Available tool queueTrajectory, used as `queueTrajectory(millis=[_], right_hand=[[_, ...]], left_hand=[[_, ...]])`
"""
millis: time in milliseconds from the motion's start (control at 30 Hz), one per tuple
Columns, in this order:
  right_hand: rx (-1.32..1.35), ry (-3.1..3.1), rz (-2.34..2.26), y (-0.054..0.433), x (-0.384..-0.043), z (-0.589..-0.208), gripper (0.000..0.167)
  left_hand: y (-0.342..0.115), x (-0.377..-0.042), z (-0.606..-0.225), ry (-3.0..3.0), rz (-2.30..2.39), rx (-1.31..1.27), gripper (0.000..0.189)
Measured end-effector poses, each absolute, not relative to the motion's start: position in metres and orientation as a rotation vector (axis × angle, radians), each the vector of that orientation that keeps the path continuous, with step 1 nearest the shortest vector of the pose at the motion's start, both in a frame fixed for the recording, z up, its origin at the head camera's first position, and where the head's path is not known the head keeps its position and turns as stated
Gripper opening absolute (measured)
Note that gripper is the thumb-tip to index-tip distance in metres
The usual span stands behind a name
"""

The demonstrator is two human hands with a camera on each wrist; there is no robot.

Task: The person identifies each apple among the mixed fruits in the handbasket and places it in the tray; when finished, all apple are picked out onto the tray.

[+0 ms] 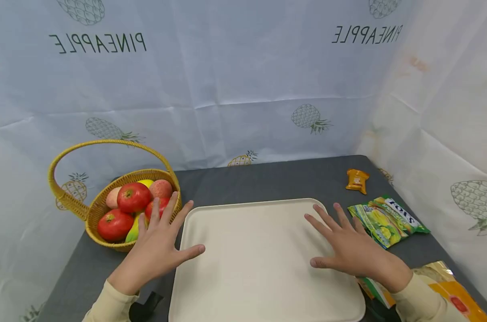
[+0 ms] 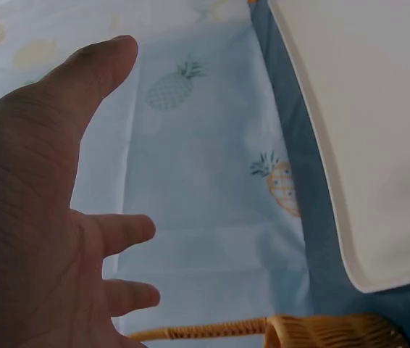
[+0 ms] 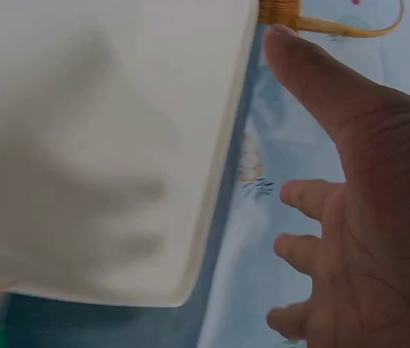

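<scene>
A cream rectangular tray [image 1: 255,268] lies flat at the middle of the table. My left hand [image 1: 157,250], fingers spread, hovers over the tray's left edge and overlaps the fruit basket in the head view. Over the tray's right side my right hand [image 1: 346,246] is held with fingers spread and nothing in it. The yellow woven basket [image 1: 90,219] with a tall handle stands at the left, holding red pomegranates [image 1: 134,197], a peach [image 1: 161,189] and yellow-green fruit [image 1: 133,230]. In the wrist views the left hand [image 2: 38,210] and right hand [image 3: 379,210] both show empty palms.
Right of the tray lie green FOX'S candy bags [image 1: 388,220], a small orange packet [image 1: 356,180] and an orange-and-gold package [image 1: 454,290] partly behind the right sleeve. A dark strap [image 1: 144,307] shows near the left wrist. Pineapple-print cloth [image 1: 243,76] hangs behind the dark grey table [image 1: 267,181].
</scene>
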State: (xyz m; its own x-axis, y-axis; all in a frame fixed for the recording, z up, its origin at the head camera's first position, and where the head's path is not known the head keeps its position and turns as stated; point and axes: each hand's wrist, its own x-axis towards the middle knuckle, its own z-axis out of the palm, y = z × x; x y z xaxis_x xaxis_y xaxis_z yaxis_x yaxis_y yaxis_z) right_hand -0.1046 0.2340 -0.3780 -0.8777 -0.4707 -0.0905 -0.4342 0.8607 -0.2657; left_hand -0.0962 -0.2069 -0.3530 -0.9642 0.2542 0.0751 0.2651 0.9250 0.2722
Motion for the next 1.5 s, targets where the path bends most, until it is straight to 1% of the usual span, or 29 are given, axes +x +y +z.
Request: queueTrajectory(millis=[233, 333, 433, 600, 833, 1100, 1500], right_hand=[[-0.755, 2.71, -0.344, 0.255, -0.097, -0.408, 0.111], [-0.738, 2.666, -0.351, 0.259, -0.095, -0.416, 0.114], [-0.723, 2.625, -0.364, 0.261, -0.095, -0.419, 0.115], [-0.7, 2.583, -0.387, 0.264, -0.094, -0.424, 0.117], [-0.713, 2.588, -0.391, 0.266, -0.092, -0.428, 0.116], [-0.738, 2.577, -0.387, 0.267, -0.094, -0.43, 0.116], [-0.725, 2.579, -0.397, 0.266, -0.092, -0.429, 0.115]], left_hand=[[-0.231, -0.098, -0.348, -3.036, -0.437, -0.394, 0.102], [-0.248, -0.1, -0.345, -3.0, -0.459, -0.416, 0.095], [-0.265, -0.104, -0.345, -2.914, -0.491, -0.496, 0.085], [-0.292, -0.117, -0.344, -2.78, -0.5, -0.606, 0.071], [-0.324, -0.138, -0.344, -2.825, -0.522, -0.493, 0.069], [-0.344, -0.153, -0.353, -2.894, -0.532, -0.498, 0.068], [-0.358, -0.169, -0.359, -2.886, -0.527, -0.546, 0.065]])
